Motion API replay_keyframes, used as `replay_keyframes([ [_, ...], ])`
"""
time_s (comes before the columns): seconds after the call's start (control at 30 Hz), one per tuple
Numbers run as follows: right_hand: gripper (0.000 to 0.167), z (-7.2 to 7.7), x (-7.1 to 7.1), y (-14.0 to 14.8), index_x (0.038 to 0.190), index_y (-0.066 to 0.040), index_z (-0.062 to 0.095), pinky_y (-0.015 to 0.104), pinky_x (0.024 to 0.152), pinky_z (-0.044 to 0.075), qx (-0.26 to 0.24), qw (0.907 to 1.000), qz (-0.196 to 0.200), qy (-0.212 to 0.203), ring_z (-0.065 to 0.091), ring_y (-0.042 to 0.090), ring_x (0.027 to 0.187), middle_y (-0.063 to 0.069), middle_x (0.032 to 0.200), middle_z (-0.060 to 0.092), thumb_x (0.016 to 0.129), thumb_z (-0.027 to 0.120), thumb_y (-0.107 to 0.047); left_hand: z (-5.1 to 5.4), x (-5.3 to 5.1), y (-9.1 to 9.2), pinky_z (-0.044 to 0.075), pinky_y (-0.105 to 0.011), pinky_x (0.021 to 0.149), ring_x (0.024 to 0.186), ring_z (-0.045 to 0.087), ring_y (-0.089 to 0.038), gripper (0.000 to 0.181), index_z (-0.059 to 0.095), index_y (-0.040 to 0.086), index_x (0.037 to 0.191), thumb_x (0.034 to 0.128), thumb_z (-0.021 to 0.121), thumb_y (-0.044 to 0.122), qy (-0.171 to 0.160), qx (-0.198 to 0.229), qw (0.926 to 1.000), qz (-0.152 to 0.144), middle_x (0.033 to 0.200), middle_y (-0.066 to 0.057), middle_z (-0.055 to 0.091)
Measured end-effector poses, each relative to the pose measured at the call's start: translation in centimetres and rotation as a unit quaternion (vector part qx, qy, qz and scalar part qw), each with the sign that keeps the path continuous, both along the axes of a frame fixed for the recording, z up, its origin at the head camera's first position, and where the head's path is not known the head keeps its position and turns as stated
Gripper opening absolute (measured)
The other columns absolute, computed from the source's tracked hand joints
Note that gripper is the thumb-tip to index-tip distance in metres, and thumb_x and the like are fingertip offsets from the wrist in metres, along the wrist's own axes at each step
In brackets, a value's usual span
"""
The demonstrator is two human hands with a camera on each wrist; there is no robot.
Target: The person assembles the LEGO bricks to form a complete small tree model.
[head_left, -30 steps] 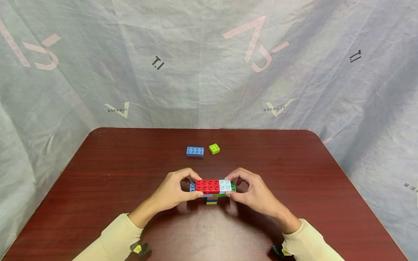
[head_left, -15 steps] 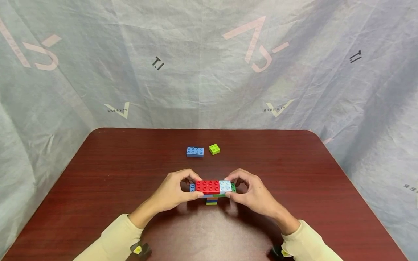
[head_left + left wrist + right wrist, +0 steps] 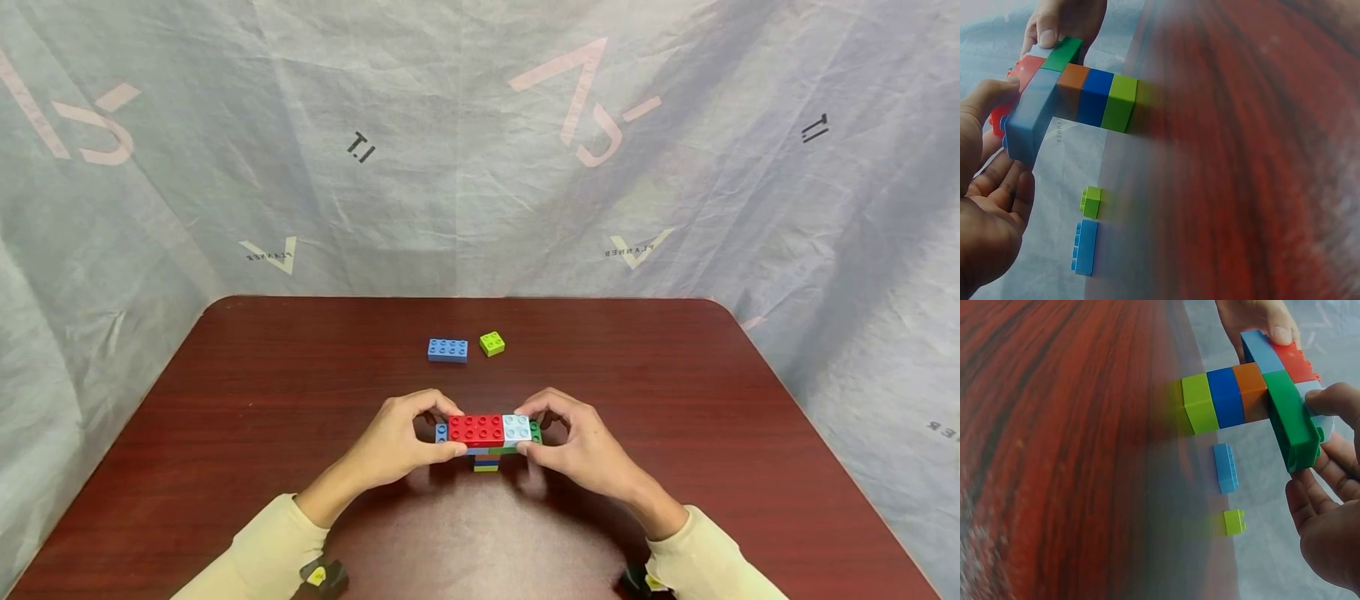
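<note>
My left grip (image 3: 397, 433) pinches the red brick (image 3: 476, 429) atop the stack (image 3: 1250, 392), midway between the side edges of the worktop (image 3: 300, 350); the pale brick (image 3: 517, 427) beside it is pinched by my right grip (image 3: 581, 437). I'm likely seating both; next calls for even, level pressure.

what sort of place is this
Probably a makeshift recording booth: a dark red-brown wood-grain table, wrinkled grey printed fabric curtain hung behind and beside it, and small black wrist-worn devices.
</note>
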State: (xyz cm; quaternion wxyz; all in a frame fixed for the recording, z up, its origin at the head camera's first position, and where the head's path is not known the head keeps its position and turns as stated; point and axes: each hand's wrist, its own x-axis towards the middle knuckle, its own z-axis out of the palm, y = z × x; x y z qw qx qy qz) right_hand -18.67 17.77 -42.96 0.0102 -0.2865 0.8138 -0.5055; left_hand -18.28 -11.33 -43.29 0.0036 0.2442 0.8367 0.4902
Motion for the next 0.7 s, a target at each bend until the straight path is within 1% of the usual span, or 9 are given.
replay_keyframes([
  [0.17, 0.036, 0.18, -0.06, -0.07, 0.11, -0.022, 0.069, 0.034, 0.072, 0.058, 0.012, 0.9999, -0.001, 0.006, 0.062, 0.015, 0.087, -0.003, 0.106, 0.068, 0.082, 0.086, -0.006, 0.09, -0.02, -0.12, 0.056, -0.026, 0.066, 0.084, 0.063, -0.009, 0.033, 0.071, 0.028, 0.105, 0.0792, 0.091, 0.033, 0.003, -0.008, 1.0, 0.002, 0.102, 0.011, 0.073],
  [0.3, 0.036, 0.32, 0.0, 0.02, 0.11, -0.024, 0.069, 0.033, 0.072, 0.058, 0.026, 0.9996, -0.005, 0.01, 0.061, 0.014, 0.088, -0.006, 0.105, 0.068, 0.082, 0.086, -0.008, 0.08, -0.12, -0.11, 0.057, -0.029, 0.068, 0.085, 0.063, -0.01, 0.035, 0.07, 0.029, 0.107, 0.0793, 0.091, 0.033, -0.004, -0.008, 1.0, 0.0, 0.101, 0.011, 0.072],
  [0.47, 0.036, 0.46, 0.0, 0.03, 0.11, -0.023, 0.069, 0.032, 0.071, 0.058, 0.031, 0.9995, 0.002, 0.01, 0.061, 0.015, 0.087, -0.005, 0.105, 0.067, 0.082, 0.086, -0.009, -0.15, -0.19, -0.17, 0.057, -0.029, 0.072, 0.086, 0.063, -0.009, 0.037, 0.069, 0.029, 0.109, 0.079, 0.091, 0.033, -0.006, -0.014, 0.9999, 0.002, 0.1, 0.012, 0.071],
  [0.6, 0.035, 0.52, -0.05, 0.02, 0.111, -0.023, 0.068, 0.034, 0.074, 0.058, 0.037, 0.9991, 0.006, 0.02, 0.061, 0.013, 0.087, -0.006, 0.105, 0.067, 0.083, 0.086, -0.01, -0.36, -0.25, -0.32, 0.059, -0.034, 0.074, 0.088, 0.063, -0.009, 0.039, 0.068, 0.029, 0.11, 0.079, 0.091, 0.033, -0.003, -0.013, 0.9999, -0.006, 0.101, 0.011, 0.071],
  [0.7, 0.035, 0.52, -0.03, 0.03, 0.111, -0.024, 0.068, 0.035, 0.076, 0.057, 0.043, 0.9988, 0.007, 0.024, 0.061, 0.012, 0.088, -0.007, 0.105, 0.067, 0.084, 0.085, -0.011, -0.5, -0.39, -0.52, 0.059, -0.038, 0.079, 0.092, 0.063, -0.008, 0.041, 0.067, 0.03, 0.113, 0.0792, 0.09, 0.034, -0.002, -0.018, 0.9996, -0.023, 0.104, 0.012, 0.07],
])
